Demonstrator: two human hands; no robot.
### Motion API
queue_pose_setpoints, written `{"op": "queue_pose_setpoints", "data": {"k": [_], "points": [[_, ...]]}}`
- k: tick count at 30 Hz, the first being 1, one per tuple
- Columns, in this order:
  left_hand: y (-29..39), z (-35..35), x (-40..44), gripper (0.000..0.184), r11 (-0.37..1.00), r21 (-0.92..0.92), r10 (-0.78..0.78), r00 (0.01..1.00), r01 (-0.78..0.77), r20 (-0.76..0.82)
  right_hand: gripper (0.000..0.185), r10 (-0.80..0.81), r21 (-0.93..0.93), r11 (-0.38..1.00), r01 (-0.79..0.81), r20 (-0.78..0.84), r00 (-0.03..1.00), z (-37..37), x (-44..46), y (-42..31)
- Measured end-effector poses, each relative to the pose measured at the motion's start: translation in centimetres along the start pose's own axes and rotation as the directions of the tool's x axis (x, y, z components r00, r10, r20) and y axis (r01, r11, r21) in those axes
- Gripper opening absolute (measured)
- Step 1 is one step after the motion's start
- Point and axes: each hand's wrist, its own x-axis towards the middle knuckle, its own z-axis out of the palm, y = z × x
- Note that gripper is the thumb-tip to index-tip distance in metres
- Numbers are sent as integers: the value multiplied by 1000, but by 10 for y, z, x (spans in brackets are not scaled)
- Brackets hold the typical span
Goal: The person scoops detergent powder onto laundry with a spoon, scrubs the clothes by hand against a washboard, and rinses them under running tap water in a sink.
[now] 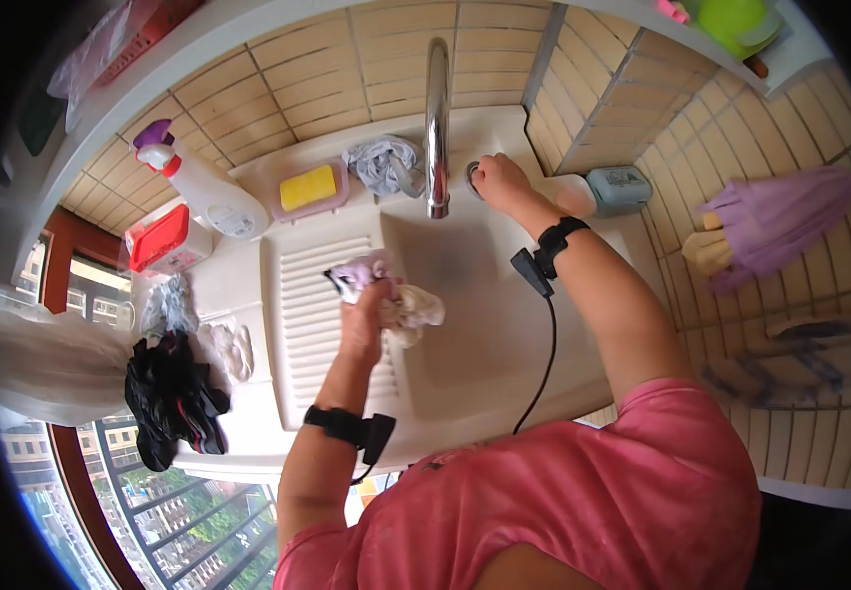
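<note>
My left hand (364, 310) is closed around a bunched wet-looking cloth (413, 310), lilac at the top and cream below. It holds the cloth over the ribbed washboard (322, 334) at the sink's left side. My right hand (502, 182) has its fingers curled round a round metal knob (472, 177) on the sink's back ledge, mostly covered by the fingers. Just left of it stands the chrome tap (437, 128), its spout over the basin (474, 324). No stream of water shows under the spout.
Along the back ledge are a grey cloth (386, 164), a yellow soap bar (307, 189) in a dish, and a spray bottle (214, 192). Black clothing (175, 398) lies at the left. A blue-grey box (619, 190) stands right. A cable (550, 354) hangs from my right wrist.
</note>
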Motion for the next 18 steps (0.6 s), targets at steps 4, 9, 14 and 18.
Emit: {"op": "queue_pose_setpoints", "data": {"k": [4,9,14,18], "points": [[-29,17,38,30,918,-224,-288,938,328,192,27,23,6,1000,-23,-57,998,-13,10,-9],[-33,50,54,31,835,-318,-364,884,449,292,26,-448,548,710,442,-133,884,-27,8,-59],[-34,62,63,44,783,-379,-352,855,492,382,31,-578,586,560,586,-231,783,-16,19,-95],[-40,60,67,45,787,-384,-339,858,483,385,30,-561,495,728,475,30,827,-2,28,-92]]}}
